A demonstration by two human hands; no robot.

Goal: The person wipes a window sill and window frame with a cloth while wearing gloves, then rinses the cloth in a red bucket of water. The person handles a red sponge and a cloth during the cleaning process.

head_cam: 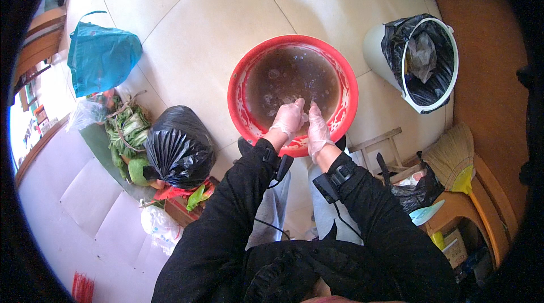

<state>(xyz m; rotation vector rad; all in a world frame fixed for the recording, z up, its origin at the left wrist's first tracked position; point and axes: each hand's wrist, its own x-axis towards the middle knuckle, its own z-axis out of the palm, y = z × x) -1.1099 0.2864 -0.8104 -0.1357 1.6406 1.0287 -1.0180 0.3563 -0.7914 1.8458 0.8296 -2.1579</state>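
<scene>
A red basin (293, 39) with white marbling inside stands on the floor before me. It holds murky brown water (297, 73) with bubbles on the surface. My left hand (288, 119), in a clear disposable glove, is over the near part of the water with its fingers curled. Whether anything lies inside those fingers is hidden. Close beside it, my right hand (318, 129) wears a similar glove, its fingers pointing away from me and their tips at the water. The palms face each other, with a narrow gap between them.
A white bin (380, 54) with a black liner stands to the right. Nearby are a broom (452, 158) and a small wooden frame (378, 141). At left are a black plastic bag (180, 146), leafy greens (129, 129) and a teal bag (104, 58). Pale tiles (204, 14) cover the floor.
</scene>
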